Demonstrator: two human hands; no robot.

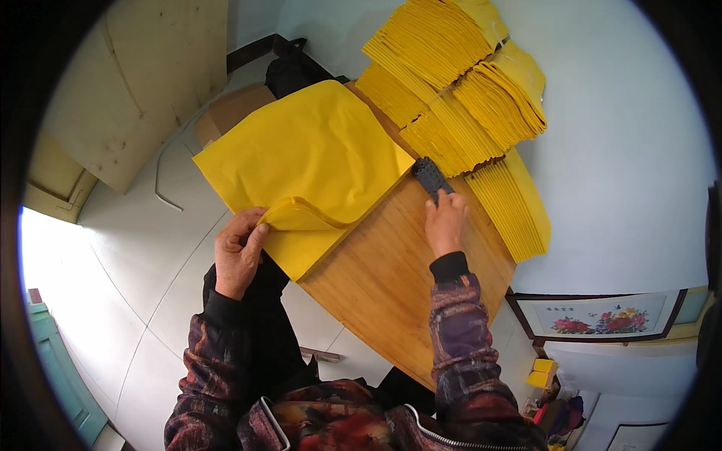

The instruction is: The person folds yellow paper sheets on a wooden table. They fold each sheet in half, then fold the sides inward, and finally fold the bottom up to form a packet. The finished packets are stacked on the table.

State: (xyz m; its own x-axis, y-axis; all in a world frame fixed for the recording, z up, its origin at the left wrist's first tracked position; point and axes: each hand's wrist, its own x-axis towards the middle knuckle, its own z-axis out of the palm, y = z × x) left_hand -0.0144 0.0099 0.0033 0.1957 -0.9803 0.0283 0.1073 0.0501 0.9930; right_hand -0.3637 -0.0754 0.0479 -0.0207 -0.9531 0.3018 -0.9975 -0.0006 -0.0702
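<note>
My left hand (238,253) pinches the near edge of a large yellow sheet (308,146) between thumb and fingers. That edge is lifted and curled back, and more yellow shows underneath it. The sheet lies over the wooden table (391,278) and sticks out past its left side. At the sheet's right corner, my right hand (447,222) grips a dark grey, rough-textured block (431,177). What kind of thing the block is I cannot make out. Its far end is close to the sheet's corner.
Tied bundles of folded yellow sheets (466,98) are piled along the table's far right side, against the pale wall. A cardboard box (233,113) and a black bag (297,71) stand beyond the table. A framed flower picture (602,319) hangs at the right.
</note>
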